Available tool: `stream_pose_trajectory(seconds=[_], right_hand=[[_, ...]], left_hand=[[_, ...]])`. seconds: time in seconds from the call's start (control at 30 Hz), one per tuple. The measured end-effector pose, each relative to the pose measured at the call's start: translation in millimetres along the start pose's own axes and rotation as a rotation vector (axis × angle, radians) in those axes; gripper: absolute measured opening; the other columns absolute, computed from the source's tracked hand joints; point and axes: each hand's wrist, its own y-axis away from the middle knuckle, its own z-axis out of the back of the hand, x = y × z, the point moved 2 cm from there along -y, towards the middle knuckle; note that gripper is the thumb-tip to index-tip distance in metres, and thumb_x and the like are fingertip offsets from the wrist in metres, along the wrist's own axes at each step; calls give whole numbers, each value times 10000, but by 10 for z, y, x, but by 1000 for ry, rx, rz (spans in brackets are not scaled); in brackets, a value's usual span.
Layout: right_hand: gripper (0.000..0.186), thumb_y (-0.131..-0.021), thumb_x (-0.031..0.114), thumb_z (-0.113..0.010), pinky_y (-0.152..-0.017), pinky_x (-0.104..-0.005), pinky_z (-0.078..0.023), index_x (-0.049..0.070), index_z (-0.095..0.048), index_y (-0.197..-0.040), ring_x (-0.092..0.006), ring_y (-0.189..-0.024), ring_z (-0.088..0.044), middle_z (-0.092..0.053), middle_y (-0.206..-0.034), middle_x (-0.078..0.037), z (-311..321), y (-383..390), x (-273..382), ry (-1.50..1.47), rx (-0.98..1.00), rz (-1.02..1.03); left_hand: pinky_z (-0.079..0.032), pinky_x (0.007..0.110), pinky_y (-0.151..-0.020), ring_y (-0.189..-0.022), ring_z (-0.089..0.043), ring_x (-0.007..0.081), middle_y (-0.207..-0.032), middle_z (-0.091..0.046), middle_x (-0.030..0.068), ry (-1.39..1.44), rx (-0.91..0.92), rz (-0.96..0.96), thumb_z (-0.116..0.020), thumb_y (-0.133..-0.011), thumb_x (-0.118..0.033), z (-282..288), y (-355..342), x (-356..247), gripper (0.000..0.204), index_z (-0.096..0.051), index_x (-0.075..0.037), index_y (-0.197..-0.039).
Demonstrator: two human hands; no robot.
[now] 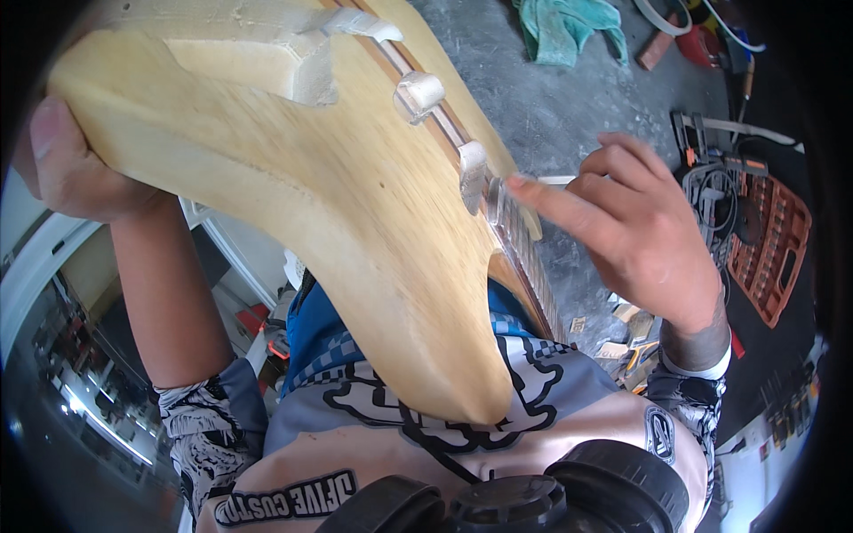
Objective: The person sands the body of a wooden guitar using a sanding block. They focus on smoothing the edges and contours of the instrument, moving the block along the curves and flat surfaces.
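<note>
A pale, bare-wood electric guitar body [293,195] lies tilted across my lap and chest, its horn pointing toward me. My left hand [80,164] is closed around its edge at the far left, thumb on top. Carved hollows [422,96] run along the dark-and-light wood strip in the body's middle. The fretted neck [524,253] leads down from there toward my waist, partly hidden by the horn. My right hand [635,226] holds nothing; its index finger stretches toward the fretboard's end, the other fingers loosely bent. Whether the fingertip touches the wood I cannot tell.
Behind the guitar is a grey worktop [484,53] with a green cloth [573,31]. On the right lie an orange tool case [769,240], cables and hand tools. Wood scraps [635,324] sit beside my right forearm. A black respirator [506,497] shows at the bottom.
</note>
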Motion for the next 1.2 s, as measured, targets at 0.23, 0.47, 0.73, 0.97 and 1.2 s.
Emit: stream_pose_trajectory(seconds=[0.23, 0.47, 0.73, 0.97, 1.2], right_hand=[[651, -839, -38, -675, -1038, -469, -475, 141, -560, -1455, -348, -990, -639, -672, -909, -111, -177, 418, -282, -136, -75, -442], [590, -876, 135, -756, -999, -447, -484, 74, -544, -1424, -385, -1156, -614, -653, -1222, -199, -849, 1420, -341, 144, -549, -992], [376, -907, 196, -745, -997, -432, -488, 62, -686, -1253, -368, -1153, -628, -694, -1187, -184, -1258, 2702, 641, 160, -742, -1623], [481, -908, 300, -761, -1097, -480, -434, 115, -646, -1337, -375, -1303, -526, -606, -1377, -176, -961, 1400, 93, 170, -753, -1148], [634, -903, 339, -757, -1149, -493, -406, 140, -533, -1462, -399, -1384, -470, -500, -1496, -194, -677, -210, -1035, 158, -416, -910]], left_hand=[[-534, 493, -1006, -1041, -667, 342, -1095, -672, 216, -258, 59, -538, -365, -977, -233, -336, -75, -255, 433, -653, 74, -1078], [-441, 592, -1097, -1093, -605, 364, -1111, -628, 208, -342, 148, -504, -330, -970, -255, -568, 76, -429, 438, -642, 42, -1051], [-400, 569, -1135, -1188, -529, 337, -1144, -619, 192, -291, 126, -467, -342, -969, -252, -578, 221, -294, 423, -645, 27, -1065], [-387, 544, -1120, -1180, -528, 331, -1128, -636, 158, -286, 199, -553, -419, -964, -241, -606, 67, -324, 369, -661, 14, -1077], [-386, 543, -1107, -1175, -531, 379, -1121, -638, 153, -286, 261, -618, -439, -976, -275, -526, 72, -338, 409, -683, 15, -1130]])
